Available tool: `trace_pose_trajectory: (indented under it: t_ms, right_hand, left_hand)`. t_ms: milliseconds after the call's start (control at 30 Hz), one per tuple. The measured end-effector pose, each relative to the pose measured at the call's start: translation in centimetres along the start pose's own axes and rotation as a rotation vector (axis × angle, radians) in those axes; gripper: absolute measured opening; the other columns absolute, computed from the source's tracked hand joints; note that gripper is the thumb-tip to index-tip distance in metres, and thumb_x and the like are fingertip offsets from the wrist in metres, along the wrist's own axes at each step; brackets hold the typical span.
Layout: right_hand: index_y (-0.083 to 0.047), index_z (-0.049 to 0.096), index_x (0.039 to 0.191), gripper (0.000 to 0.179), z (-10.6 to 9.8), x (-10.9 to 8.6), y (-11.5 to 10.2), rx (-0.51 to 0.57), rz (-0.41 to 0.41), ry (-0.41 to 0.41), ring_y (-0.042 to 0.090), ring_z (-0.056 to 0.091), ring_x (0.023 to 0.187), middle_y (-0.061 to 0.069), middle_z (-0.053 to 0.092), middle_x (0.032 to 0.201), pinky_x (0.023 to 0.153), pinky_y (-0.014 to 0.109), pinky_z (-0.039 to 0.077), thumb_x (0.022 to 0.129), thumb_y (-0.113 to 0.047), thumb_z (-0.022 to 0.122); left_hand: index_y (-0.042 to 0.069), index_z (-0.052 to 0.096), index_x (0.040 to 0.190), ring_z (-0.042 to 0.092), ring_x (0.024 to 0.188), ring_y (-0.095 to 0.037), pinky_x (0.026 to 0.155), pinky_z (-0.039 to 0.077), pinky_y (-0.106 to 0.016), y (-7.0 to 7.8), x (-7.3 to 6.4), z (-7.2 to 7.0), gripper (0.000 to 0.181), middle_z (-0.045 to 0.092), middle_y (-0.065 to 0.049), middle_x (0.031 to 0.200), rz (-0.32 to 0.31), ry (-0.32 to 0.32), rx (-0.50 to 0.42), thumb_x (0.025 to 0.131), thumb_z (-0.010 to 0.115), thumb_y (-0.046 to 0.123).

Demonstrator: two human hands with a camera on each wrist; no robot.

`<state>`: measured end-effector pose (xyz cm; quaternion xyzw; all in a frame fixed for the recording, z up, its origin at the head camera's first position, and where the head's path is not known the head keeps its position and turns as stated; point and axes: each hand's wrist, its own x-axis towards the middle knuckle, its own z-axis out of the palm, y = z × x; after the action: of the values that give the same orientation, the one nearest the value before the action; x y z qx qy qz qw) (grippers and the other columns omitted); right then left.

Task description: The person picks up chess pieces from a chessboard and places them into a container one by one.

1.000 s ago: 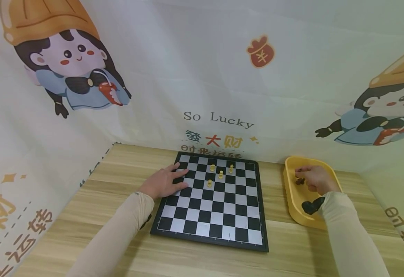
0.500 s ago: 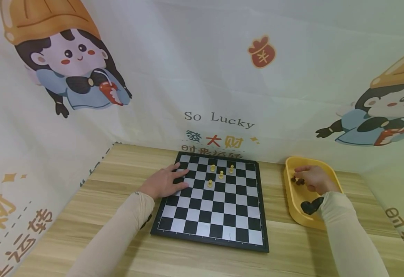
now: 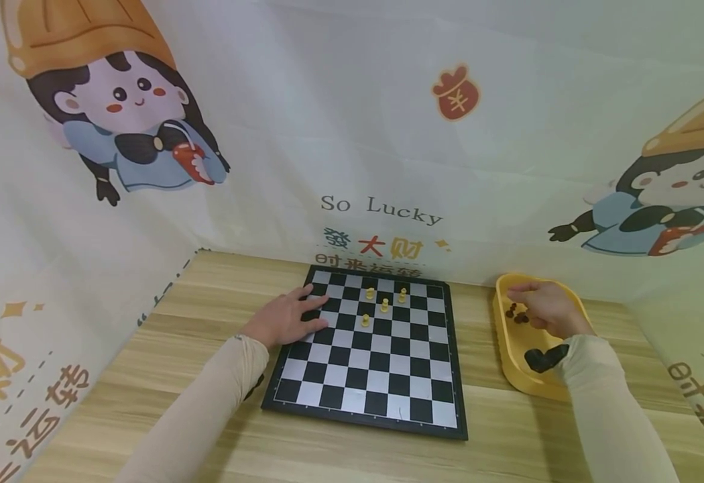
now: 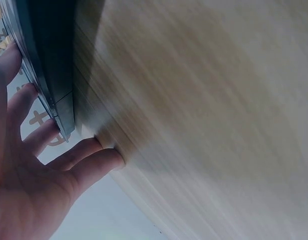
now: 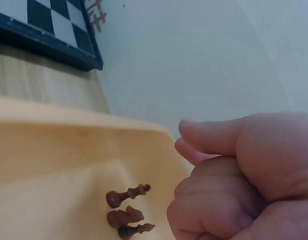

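My left hand [image 3: 282,318] rests over the left edge of a black-and-white chessboard [image 3: 358,369], fingers spread; in the left wrist view some fingertips reach over the board's side and others touch the table. Several pale yellow chess pieces [image 3: 385,306] stand on the board's far half. Over the yellow tray [image 3: 511,362], my right hand [image 3: 548,308] has its fingers curled, with thumb and index tips close together and no piece showing between them. Below it, dark brown chess pieces lie on the tray floor: a king [image 5: 127,195], a knight [image 5: 124,216] and a slimmer piece [image 5: 136,230].
The tray stands right of the board on a wooden table [image 3: 207,402], with bare wood between them. A printed cloth [image 3: 352,134] hangs behind and along both sides, close to the table's far edge. A black wrist camera [image 3: 545,359] overlaps the tray.
A dark piece near my right fingertips now lies on the tray floor beside the others. The right hand has lifted and shifted slightly left. My left hand stays put.
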<state>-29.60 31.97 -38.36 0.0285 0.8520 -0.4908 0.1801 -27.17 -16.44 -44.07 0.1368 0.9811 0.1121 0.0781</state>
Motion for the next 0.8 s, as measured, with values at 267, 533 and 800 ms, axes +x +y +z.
trace_pose_trajectory:
  t_ms: [267,533,800]
  right_hand:
    - [0.009,0.032,0.153,0.062,0.8,-0.1,-0.9,0.029,-0.053,0.041,0.004,0.027,0.043,-0.016,0.032,0.052,0.046,0.023,0.032,0.108,-0.031,0.05]
    - [0.005,0.038,0.151,0.058,2.0,-0.5,-2.5,-0.023,-0.058,0.105,0.006,0.031,0.044,-0.013,0.033,0.055,0.048,0.024,0.035,0.108,-0.032,0.05]
    - [0.001,0.047,0.145,0.053,3.8,-0.2,-3.6,-0.02,-0.051,0.104,0.007,0.035,0.045,-0.011,0.035,0.056,0.045,0.022,0.034,0.106,-0.033,0.055]
  left_hand:
    - [0.032,0.04,0.157,0.037,0.149,-0.047,0.12,0.037,-0.057,-0.1,-0.1,0.1,0.066,0.027,-0.011,0.17,-0.01,-0.001,0.002,0.1,0.049,0.064]
    - [0.032,0.039,0.158,0.036,0.15,-0.047,0.121,0.036,-0.057,-0.1,0.1,-0.1,0.067,0.026,-0.011,0.17,0.0,-0.001,0.011,0.1,0.049,0.064]
    - [0.031,0.039,0.158,0.036,0.149,-0.048,0.12,0.036,-0.058,0.0,0.0,0.0,0.066,0.026,-0.012,0.17,-0.003,-0.009,0.006,0.1,0.049,0.063]
